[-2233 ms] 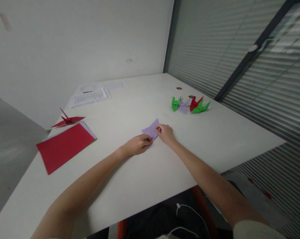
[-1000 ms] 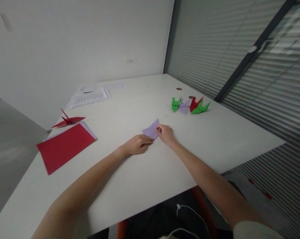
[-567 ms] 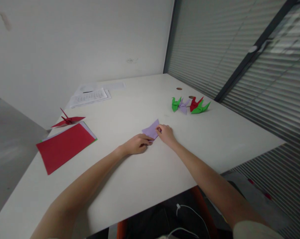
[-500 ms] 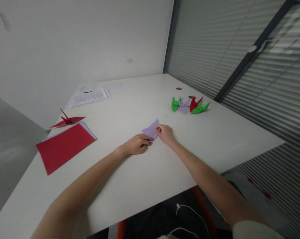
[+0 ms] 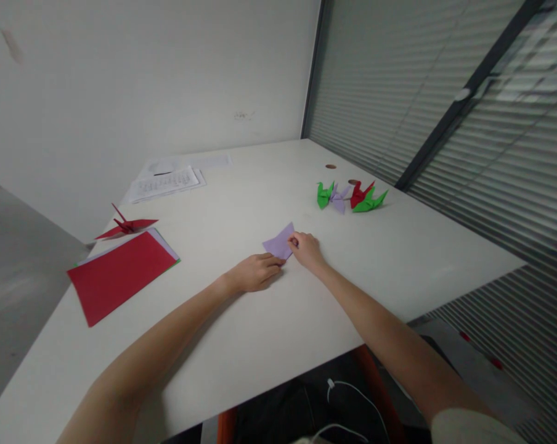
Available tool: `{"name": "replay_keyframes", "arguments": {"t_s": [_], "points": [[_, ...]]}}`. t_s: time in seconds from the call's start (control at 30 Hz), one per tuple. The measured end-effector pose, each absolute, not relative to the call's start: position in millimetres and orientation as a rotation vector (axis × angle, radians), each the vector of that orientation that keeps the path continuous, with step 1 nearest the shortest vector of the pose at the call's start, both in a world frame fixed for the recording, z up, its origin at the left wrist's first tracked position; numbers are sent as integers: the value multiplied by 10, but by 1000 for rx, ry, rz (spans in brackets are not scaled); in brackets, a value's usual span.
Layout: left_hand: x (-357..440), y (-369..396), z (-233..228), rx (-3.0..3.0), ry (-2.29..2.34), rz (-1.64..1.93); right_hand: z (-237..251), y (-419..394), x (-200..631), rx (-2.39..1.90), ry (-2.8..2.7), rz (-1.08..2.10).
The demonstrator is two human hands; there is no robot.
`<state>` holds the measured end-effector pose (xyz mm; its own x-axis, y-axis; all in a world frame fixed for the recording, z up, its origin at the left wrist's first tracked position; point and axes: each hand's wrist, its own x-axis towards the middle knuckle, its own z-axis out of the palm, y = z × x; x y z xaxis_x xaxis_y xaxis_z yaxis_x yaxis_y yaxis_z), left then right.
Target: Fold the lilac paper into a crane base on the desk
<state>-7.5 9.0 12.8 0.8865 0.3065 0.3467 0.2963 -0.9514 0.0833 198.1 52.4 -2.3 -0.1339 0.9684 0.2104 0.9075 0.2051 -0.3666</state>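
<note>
A folded piece of lilac paper [image 5: 279, 242] lies flat on the white table [image 5: 260, 320], in the middle. My left hand [image 5: 254, 272] rests on the table with its fingertips pressing the paper's near corner. My right hand [image 5: 306, 250] presses the paper's right edge with the fingertips pinched on it. Both forearms reach in from the bottom of the picture.
A stack of coloured sheets with red on top [image 5: 120, 271] lies at the left, a red paper crane [image 5: 126, 225] behind it. Printed white sheets [image 5: 165, 182] lie at the back. Several folded cranes, green, lilac and red [image 5: 350, 196], stand at the right near window blinds.
My left fingertips have shifted slightly along the paper's near corner. The paper and my right hand have stayed in place.
</note>
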Motion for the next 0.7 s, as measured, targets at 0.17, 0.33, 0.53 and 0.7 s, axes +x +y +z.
{"name": "replay_keyframes", "arguments": {"t_s": [0.17,0.33,0.53,0.7], "points": [[-64,71,147,2907,569,562,-22,535,1979,-1751,-2103,220],[-23,72,134,2806,727,598,-9,524,1974,-1764,-2100,210],[11,126,67,2833,659,660,13,515,1971,-1767,-2112,213],[22,109,82,2805,693,667,23,513,1966,-1765,-2122,209]]}}
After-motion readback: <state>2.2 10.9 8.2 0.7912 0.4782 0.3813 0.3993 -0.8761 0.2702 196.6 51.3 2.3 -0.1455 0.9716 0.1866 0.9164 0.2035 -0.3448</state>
